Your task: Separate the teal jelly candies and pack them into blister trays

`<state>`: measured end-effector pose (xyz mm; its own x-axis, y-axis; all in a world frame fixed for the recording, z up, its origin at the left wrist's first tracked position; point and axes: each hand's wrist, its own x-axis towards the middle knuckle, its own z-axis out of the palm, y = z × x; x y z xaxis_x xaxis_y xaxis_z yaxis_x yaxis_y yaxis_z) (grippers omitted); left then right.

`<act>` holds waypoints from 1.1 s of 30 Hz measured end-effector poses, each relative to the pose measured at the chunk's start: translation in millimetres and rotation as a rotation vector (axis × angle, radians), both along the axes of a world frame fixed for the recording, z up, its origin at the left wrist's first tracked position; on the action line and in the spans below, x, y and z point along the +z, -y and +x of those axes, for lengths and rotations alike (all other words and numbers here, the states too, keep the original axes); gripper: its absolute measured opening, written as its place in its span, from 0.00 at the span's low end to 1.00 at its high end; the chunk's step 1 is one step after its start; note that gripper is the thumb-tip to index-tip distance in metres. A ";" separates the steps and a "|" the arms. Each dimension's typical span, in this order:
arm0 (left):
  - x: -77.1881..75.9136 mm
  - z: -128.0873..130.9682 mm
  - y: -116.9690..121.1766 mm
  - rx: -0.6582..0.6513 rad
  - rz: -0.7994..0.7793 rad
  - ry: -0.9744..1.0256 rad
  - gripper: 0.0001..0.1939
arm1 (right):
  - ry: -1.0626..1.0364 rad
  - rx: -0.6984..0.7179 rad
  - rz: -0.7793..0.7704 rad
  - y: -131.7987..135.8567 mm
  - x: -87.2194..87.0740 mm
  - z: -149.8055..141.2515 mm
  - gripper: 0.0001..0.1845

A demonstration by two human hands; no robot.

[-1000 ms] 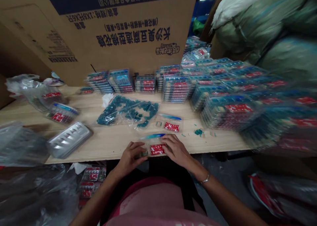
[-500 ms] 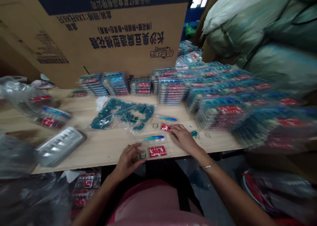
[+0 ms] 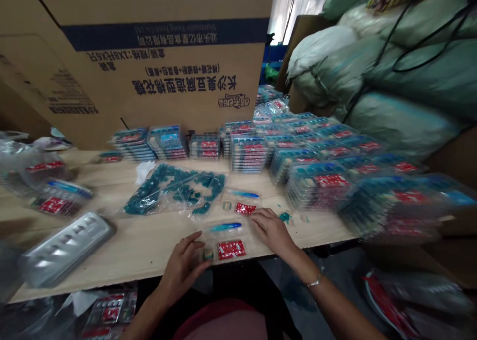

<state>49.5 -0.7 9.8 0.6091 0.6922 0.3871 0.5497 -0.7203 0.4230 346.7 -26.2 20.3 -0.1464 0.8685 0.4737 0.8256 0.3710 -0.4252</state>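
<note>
In the head view, a clear plastic tray [image 3: 251,244] lies at the table's front edge. It holds a red packet [image 3: 231,249], a blue stick-like piece [image 3: 225,226] and a small greenish-beige piece [image 3: 207,254]. My left hand [image 3: 183,263] grips the tray's left edge between thumb and fingers. Beside the tray's right edge rests my right hand [image 3: 271,230], fingers stretched out and close to a second red packet [image 3: 245,209]. That packet lies behind, in another clear tray with a blue piece [image 3: 243,193]. Whether my right fingertips press on either tray is unclear.
An open bag of dark teal pieces [image 3: 149,193] lies beyond my hands. Filled trays stand in stacks [image 3: 249,153] behind and to the right. Silver-grey molded trays [image 3: 69,250] sit at left. A large carton [image 3: 167,96] walls off the back. Loose teal bits [image 3: 285,216] lie right.
The view has tilted up and swung slightly right, so everything sits lower and further left in the picture. Both hands keep about the same places at the front tray.
</note>
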 end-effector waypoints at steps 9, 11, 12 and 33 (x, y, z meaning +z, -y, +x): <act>0.1 3.9 -101.3 0.167 0.072 -0.330 0.18 | 0.137 -0.046 -0.054 -20.6 -7.0 4.8 0.07; -5.2 7.2 -120.5 0.197 0.071 -0.354 0.17 | 0.090 -0.044 -0.048 -22.5 -7.5 9.2 0.06; -7.3 9.2 -127.7 0.214 0.080 -0.355 0.17 | 0.060 -0.045 -0.042 -22.7 -7.0 12.2 0.06; 39.6 46.7 -67.0 0.171 -0.105 0.381 0.14 | -0.349 0.046 -0.039 -12.7 45.9 19.2 0.08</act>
